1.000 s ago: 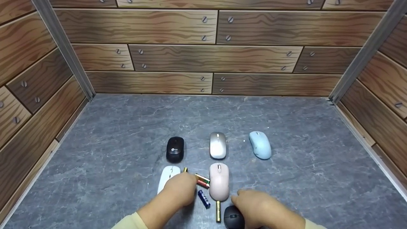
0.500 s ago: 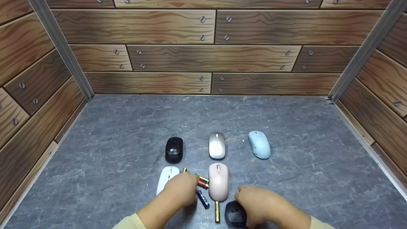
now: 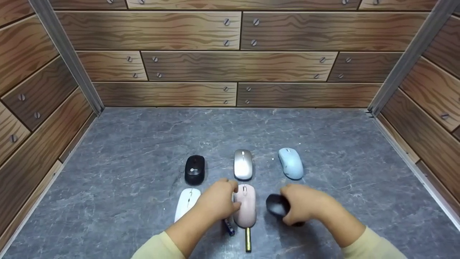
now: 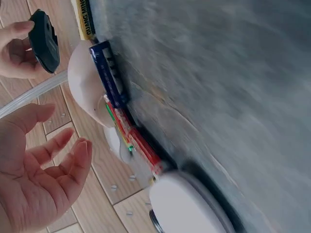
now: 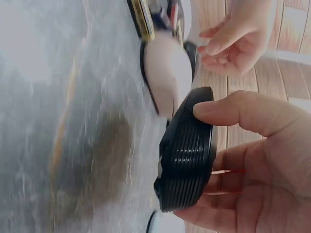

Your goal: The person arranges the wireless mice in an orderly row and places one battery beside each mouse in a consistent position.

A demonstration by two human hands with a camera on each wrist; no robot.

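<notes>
My right hand (image 3: pixel 307 203) grips a black computer mouse (image 3: pixel 276 205) by its sides, thumb on one edge and fingers on the other. In the right wrist view that mouse (image 5: pixel 187 150) hangs above the tabletop, its shadow lying apart from it. My left hand (image 3: pixel 217 201) holds nothing; its fingers are loosely bent over the gap between a white mouse (image 3: pixel 186 204) and a pink mouse (image 3: pixel 245 212). Below that hand lie a blue battery (image 4: pixel 109 73) and a red battery (image 4: pixel 145 148), partly hidden in the head view. A gold battery (image 3: pixel 248 240) lies just in front of the pink mouse.
Behind the hands, a black mouse (image 3: pixel 194 169), a silver mouse (image 3: pixel 243 164) and a light blue mouse (image 3: pixel 291 163) stand in a row on the grey marbled tabletop (image 3: pixel 143 144). Wood-patterned walls (image 3: pixel 190 94) enclose the back and both sides.
My right hand has lifted the black mouse and carried it forward, slightly right. My left hand has risen from among the batteries and moved forward and right, its fingers now apart.
</notes>
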